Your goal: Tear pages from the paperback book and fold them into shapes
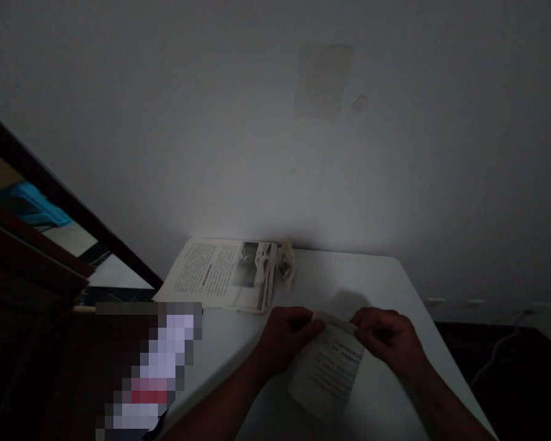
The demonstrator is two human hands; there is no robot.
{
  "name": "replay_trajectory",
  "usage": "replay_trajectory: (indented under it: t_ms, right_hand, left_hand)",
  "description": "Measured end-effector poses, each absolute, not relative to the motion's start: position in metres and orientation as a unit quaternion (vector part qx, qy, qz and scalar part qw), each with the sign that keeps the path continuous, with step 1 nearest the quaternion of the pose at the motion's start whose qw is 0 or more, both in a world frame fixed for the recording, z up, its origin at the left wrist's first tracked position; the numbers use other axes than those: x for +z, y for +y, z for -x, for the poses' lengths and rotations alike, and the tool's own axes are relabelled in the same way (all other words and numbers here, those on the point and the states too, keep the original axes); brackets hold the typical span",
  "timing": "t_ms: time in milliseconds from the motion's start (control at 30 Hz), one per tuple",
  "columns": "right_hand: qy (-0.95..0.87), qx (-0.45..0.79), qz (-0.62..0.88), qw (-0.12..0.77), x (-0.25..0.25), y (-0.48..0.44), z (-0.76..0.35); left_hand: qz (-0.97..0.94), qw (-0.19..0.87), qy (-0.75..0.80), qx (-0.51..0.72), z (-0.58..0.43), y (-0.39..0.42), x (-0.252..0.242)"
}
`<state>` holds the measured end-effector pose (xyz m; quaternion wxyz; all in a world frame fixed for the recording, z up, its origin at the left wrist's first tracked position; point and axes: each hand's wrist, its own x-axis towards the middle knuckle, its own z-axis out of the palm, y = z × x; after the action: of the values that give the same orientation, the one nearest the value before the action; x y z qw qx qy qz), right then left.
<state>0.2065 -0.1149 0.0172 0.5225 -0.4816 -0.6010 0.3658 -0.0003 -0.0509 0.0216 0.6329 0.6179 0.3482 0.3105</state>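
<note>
A printed sheet of paper (pixel 333 373) hangs between my two hands above the white table, its top edge narrow and seemingly folded over. My left hand (pixel 287 337) pinches the sheet's upper left corner between thumb and fingers. At the upper right corner, my right hand (pixel 388 340) closes on the paper in the same way. Beyond my left hand lies a stack of printed pages (pixel 215 275) with text and a dark picture. A small folded paper piece (pixel 286 264) stands beside the stack, close to the wall.
The white table (pixel 371 275) meets a grey wall (pixel 211 122). A pixelated area (pixel 156 373) covers something at the table's left edge. At far left are a dark frame and a blue item (pixel 39 205). A white cable (pixel 496 355) hangs at right.
</note>
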Motion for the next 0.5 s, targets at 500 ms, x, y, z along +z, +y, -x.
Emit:
replay_trajectory:
  t_ms: [500]
  right_hand:
    - [-0.461, 0.478, 0.507, 0.549, -0.003, -0.104, -0.196]
  left_hand:
    - [-0.534, 0.666, 0.359, 0.378, -0.002, -0.05, 0.015]
